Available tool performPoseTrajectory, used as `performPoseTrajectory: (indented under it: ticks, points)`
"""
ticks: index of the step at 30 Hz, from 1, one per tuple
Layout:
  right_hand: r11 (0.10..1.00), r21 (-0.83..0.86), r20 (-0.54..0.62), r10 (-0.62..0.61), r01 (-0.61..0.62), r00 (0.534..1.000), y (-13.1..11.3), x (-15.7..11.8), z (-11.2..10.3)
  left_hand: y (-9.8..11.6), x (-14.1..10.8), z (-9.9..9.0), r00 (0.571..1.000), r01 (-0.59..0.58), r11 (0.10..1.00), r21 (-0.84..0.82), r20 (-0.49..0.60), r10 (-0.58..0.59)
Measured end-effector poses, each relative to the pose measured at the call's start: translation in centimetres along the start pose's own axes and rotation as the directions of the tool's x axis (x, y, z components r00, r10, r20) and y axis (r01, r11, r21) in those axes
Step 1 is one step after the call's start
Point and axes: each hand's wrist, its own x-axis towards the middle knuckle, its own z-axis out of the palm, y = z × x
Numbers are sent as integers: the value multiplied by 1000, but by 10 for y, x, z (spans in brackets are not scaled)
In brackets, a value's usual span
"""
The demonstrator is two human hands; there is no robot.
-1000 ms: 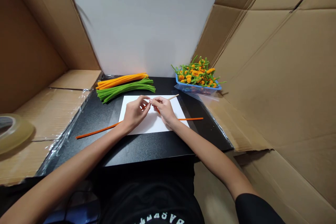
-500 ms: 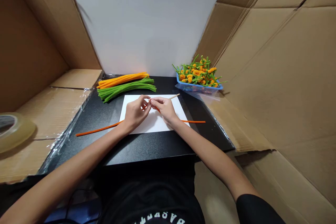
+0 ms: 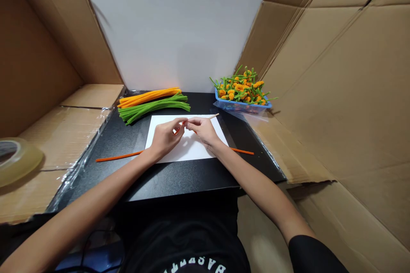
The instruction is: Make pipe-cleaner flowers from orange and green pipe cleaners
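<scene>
Left hand (image 3: 165, 135): was pinched narrow at the fingertips on the orange wire (image 3: 118, 156), the other fingers curled, over the left part of the paper (image 3: 179, 152).
Right hand (image 3: 206, 132): was also pinched narrow, its fingertips meeting those of the left hand, with a bit of the wire showing beneath them.
Orange wire: showed in small pieces between and under the fingers; one straight length stuck out beyond the left wrist and another beyond the right wrist. The hands and wrists hid the rest, so whether it was all one piece could not be told.
Stick (image 3: 214, 115): pale and thin, showed just beyond the right hand, its tip pointing away to the right; its other end was hidden.
Paper: lay flat and white on the black table (image 3: 179, 181), under both hands.
Green wires (image 3: 153, 107): lay in a bundle beyond the paper, to the left.
Yellow wires (image 3: 149, 96): lay in a bundle just behind the green wires.
Basket (image 3: 240, 106): blue, stood at the far right of the table, heaped with orange and green flowers (image 3: 238, 87).
Plastic (image 3: 256, 117): clear, lay by the basket's near side.
Tape (image 3: 30, 158): a wide roll, rested on the cardboard (image 3: 60, 132) at far left.
</scene>
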Motion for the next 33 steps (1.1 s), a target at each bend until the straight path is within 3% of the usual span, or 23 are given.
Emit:
performPoseTrajectory:
  ticks: [11,24,33]
  points:
    - [993,-110,25,55,-52,998,-6,1,-9,0,1,-4,998,-16,999,-30,54,18]
    - [946,-304,92,-85,110,992,-9,4,-13,-6,0,1,992,-118,988,104,59,112]
    - [884,-415,132,-177,217,975,-12,5,-16,-12,-3,6,995,-69,997,-33,64,71]
